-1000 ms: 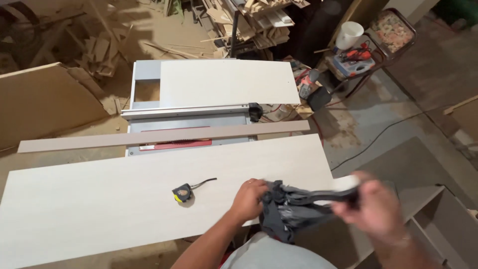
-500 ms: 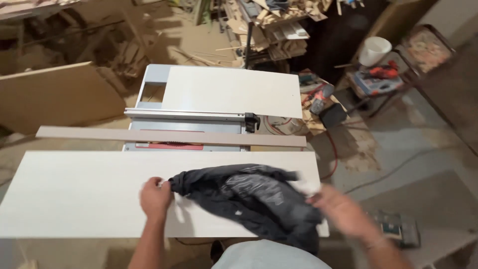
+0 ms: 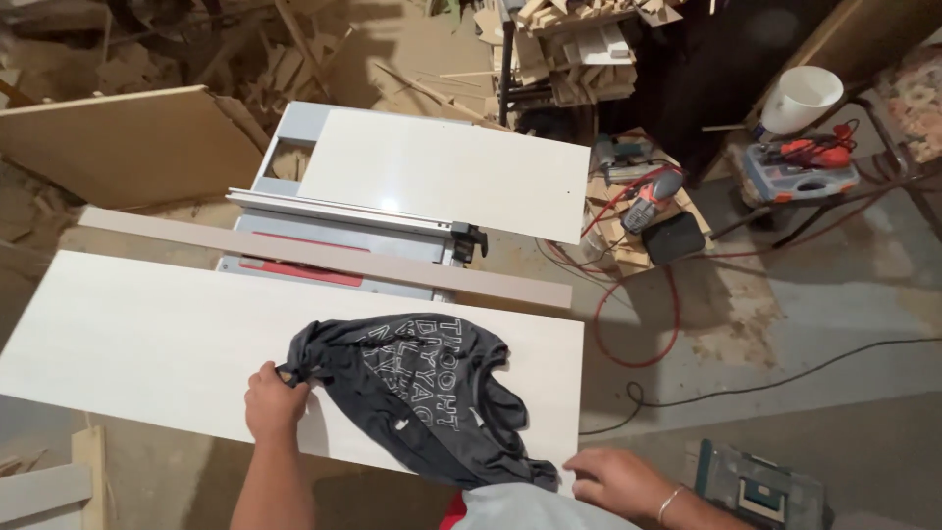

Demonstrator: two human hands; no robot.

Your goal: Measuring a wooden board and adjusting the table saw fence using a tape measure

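The dark grey cotton shirt with pale printed lettering [image 3: 417, 397] lies spread and crumpled on the long white laminated board [image 3: 128, 339], which serves here as the counter. It looks soft, light and limp, so I judge it is best taken by a bunched edge. The left hand [image 3: 275, 400] has its fingers clenched on the shirt's left corner. The right hand [image 3: 613, 481] rests at the lower hem, fingers curled; whether they grip, I cannot tell. Beyond the fingers lies a narrow beige strip [image 3: 324, 257].
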